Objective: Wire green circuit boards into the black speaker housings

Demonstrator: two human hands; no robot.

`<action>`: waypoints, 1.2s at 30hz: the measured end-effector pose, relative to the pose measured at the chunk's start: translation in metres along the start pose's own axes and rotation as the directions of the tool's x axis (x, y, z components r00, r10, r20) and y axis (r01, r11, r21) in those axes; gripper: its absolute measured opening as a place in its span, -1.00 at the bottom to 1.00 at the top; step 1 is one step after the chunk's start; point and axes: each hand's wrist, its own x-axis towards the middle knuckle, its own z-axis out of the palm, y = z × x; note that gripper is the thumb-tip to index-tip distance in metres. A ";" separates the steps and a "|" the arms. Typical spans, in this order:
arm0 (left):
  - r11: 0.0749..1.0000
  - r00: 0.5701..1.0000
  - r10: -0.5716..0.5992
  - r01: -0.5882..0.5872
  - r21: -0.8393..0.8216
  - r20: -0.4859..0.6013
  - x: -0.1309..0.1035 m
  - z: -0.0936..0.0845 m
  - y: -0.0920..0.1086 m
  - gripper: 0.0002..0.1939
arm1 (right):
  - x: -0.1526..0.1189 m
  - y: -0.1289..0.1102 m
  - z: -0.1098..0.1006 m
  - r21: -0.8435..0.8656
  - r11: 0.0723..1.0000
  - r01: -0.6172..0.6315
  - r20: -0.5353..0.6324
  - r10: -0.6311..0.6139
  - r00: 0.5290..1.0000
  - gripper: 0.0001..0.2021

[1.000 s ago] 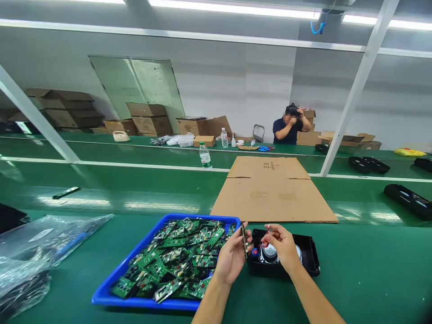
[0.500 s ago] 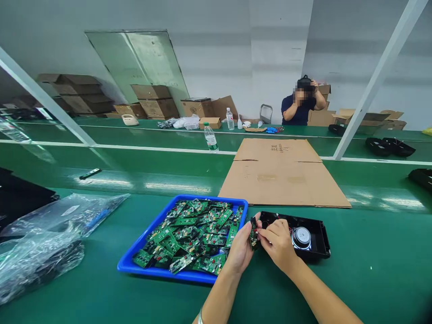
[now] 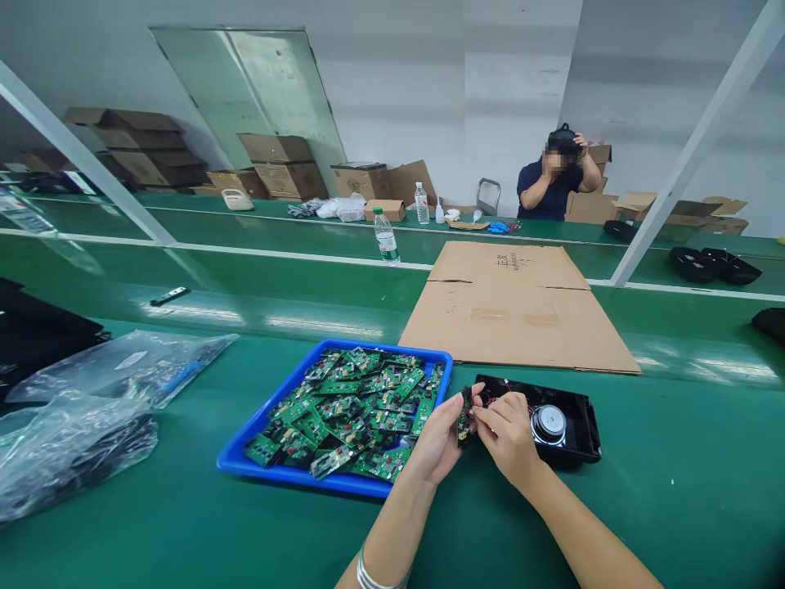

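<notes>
My left hand [image 3: 440, 438] holds a small green circuit board [image 3: 464, 419] on edge between thumb and fingers. My right hand [image 3: 508, 433] is closed in a pinch against the board's right side; what its fingertips grip is too small to make out. Just behind the right hand lies an open black speaker housing [image 3: 576, 419], with a round silver speaker [image 3: 549, 423] inside and thin red wires near its left end. Left of my hands stands a blue tray [image 3: 294, 483] heaped with similar circuit boards [image 3: 343, 409].
A flattened cardboard sheet [image 3: 521, 315] lies beyond the housing. Clear plastic bags [image 3: 79, 442] are at the left. A water bottle [image 3: 386, 237] stands near the far rail. Across the bench a person [image 3: 555, 180] has both hands raised to the head. Cardboard boxes [image 3: 285, 168] line the back.
The camera view has shifted slightly, so most of the scene sits a little higher. Both hands stay at the circuit board with nearly the same hold.
</notes>
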 end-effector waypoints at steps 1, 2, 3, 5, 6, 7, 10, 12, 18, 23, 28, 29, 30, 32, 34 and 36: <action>1.000 1.000 -0.005 0.005 0.003 0.002 0.000 0.000 0.000 -0.60 | 0.001 0.000 -0.001 -0.012 1.000 0.017 0.016 -0.017 1.000 -0.82; 1.000 1.000 -0.010 0.010 0.007 0.004 0.000 -0.001 0.000 -0.60 | 0.001 0.000 -0.001 -0.028 0.999 0.041 0.034 -0.040 0.999 -0.82; 1.000 1.000 -0.015 0.015 0.012 0.007 0.000 0.000 0.001 -0.60 | 0.002 0.000 -0.003 -0.045 0.997 0.067 0.052 -0.065 0.997 -0.82; 0.999 1.000 -0.023 0.023 0.023 0.018 -0.001 0.001 0.002 -0.61 | 0.004 0.000 -0.006 -0.067 0.991 0.119 0.077 -0.114 0.991 -0.83; 0.999 0.999 -0.025 0.025 0.027 0.024 -0.002 0.002 0.004 -0.62 | 0.005 0.000 -0.007 -0.070 0.988 0.136 0.083 -0.130 0.988 -0.83; 0.999 0.999 -0.028 0.027 0.033 0.030 -0.003 0.003 0.005 -0.62 | 0.006 -0.001 -0.008 -0.065 0.987 0.144 0.091 -0.138 0.986 -0.82; 0.997 0.998 -0.037 0.034 0.063 0.048 -0.007 0.005 0.008 -0.62 | 0.006 -0.002 -0.010 -0.020 0.994 0.110 0.106 -0.107 0.989 -0.79; 0.996 0.997 -0.040 0.035 0.082 0.059 -0.009 0.005 0.009 -0.60 | 0.005 -0.003 -0.009 0.010 0.998 0.060 0.102 -0.061 0.993 -0.78; 0.998 0.995 -0.042 0.037 0.058 0.091 -0.009 0.007 0.007 -0.60 | 0.003 -0.008 -0.003 0.119 0.993 -0.010 0.032 0.007 0.999 -0.80; 0.962 1.000 0.022 -0.026 0.271 0.018 -0.013 0.009 0.018 -0.59 | 0.017 -0.002 -0.024 0.100 0.995 -0.025 0.113 0.013 0.994 -0.85; 0.652 0.997 0.067 -0.018 0.758 -0.034 -0.034 0.015 0.042 -0.69 | 0.021 0.030 -0.065 -0.005 0.898 -0.440 0.262 0.426 0.866 -0.91; 0.604 0.999 0.043 -0.009 0.797 -0.021 -0.039 0.018 0.044 -0.73 | 0.019 0.036 -0.070 -0.037 0.862 -0.506 0.339 0.487 0.805 -0.93; 0.574 1.000 0.000 0.001 0.819 -0.001 -0.042 0.021 0.045 -0.75 | 0.017 0.042 -0.072 -0.069 0.832 -0.551 0.409 0.527 0.745 -0.90; 0.561 0.993 -0.108 0.017 0.827 0.053 -0.044 0.030 0.042 -0.76 | 0.012 0.048 -0.071 -0.105 0.801 -0.589 0.498 0.555 0.666 -0.86; 0.555 0.979 -0.173 0.007 0.832 0.107 -0.039 0.037 0.035 -0.77 | 0.008 0.050 -0.067 -0.098 0.797 -0.595 0.515 0.553 0.655 -0.91; 0.541 0.978 -0.139 -0.056 0.839 0.155 -0.028 0.043 0.027 -0.82 | 0.007 0.051 -0.063 -0.078 0.798 -0.597 0.498 0.550 0.670 -0.90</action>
